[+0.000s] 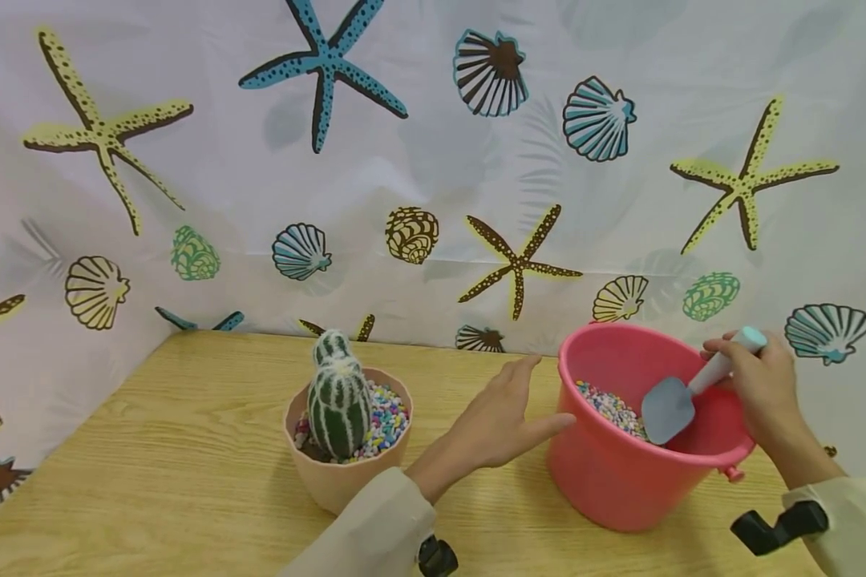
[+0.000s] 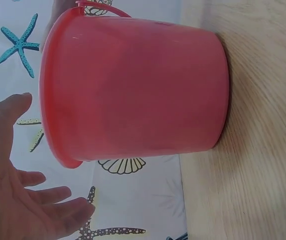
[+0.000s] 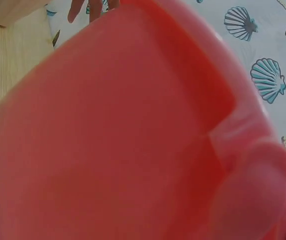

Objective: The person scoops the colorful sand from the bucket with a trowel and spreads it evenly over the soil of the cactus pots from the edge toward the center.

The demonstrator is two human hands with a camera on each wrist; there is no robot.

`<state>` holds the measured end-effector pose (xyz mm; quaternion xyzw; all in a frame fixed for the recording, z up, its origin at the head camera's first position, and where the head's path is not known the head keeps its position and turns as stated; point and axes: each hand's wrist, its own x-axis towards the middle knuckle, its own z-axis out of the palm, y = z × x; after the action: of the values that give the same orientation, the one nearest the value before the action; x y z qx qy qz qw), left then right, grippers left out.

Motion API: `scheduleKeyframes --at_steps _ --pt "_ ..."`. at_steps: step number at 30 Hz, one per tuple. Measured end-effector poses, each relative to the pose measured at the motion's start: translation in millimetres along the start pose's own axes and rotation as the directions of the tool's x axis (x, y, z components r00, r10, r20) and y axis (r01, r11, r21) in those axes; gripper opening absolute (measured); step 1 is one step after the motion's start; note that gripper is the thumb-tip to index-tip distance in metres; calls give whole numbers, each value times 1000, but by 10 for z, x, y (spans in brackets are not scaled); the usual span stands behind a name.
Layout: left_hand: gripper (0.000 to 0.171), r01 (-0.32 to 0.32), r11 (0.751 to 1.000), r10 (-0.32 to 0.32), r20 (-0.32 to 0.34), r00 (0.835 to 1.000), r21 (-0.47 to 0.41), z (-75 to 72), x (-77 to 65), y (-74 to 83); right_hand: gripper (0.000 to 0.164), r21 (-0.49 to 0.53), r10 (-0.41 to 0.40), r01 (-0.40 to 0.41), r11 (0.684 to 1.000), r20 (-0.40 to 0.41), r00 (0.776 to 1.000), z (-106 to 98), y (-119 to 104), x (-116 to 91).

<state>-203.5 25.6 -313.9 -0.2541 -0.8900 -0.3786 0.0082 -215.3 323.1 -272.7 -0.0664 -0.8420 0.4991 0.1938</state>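
Observation:
A pink bucket (image 1: 613, 489) stands on the table at the right, with small multicoloured pebbles (image 1: 609, 409) inside. My right hand (image 1: 768, 389) grips the pale handle of a small grey-blue shovel (image 1: 667, 410). The shovel's blade is down inside the bucket, beside the pebbles. To the bucket's left, my left hand (image 1: 501, 417) is held with fingers extended and holds nothing; its thumb overlaps the bucket's side in the head view. In the left wrist view that hand (image 2: 13, 200) has its fingers spread near the rim. Only the bucket's outside fills the right wrist view.
Left of my left arm is a peach flowerpot (image 1: 332, 485) with a striped green cactus (image 1: 339, 409) and colourful pebbles (image 1: 386, 417). The wooden table (image 1: 173, 449) meets a curtain (image 1: 433, 176) printed with starfish and shells. A knob (image 1: 732, 474) sticks out under the bucket's rim.

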Motion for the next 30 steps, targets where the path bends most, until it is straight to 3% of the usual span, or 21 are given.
scheduleKeyframes --at_steps 8,14,19,25,30 --pt "89 0 1000 0 0 1000 24 34 112 50 40 -122 -2 13 992 86 996 29 32 30" --pt "94 13 999 -14 16 1000 31 49 185 50 54 -293 -5 25 956 67 998 57 -5 -8" --pt "96 28 999 -29 37 999 19 60 247 57 49 -365 -22 38 930 48 999 64 -57 -1" --pt "98 34 999 -32 57 998 -30 93 287 95 47 -356 -55 56 933 14 998 71 -78 31" --pt "103 18 1000 -16 69 997 -21 107 306 107 43 -371 -107 109 922 24 994 76 -71 50"
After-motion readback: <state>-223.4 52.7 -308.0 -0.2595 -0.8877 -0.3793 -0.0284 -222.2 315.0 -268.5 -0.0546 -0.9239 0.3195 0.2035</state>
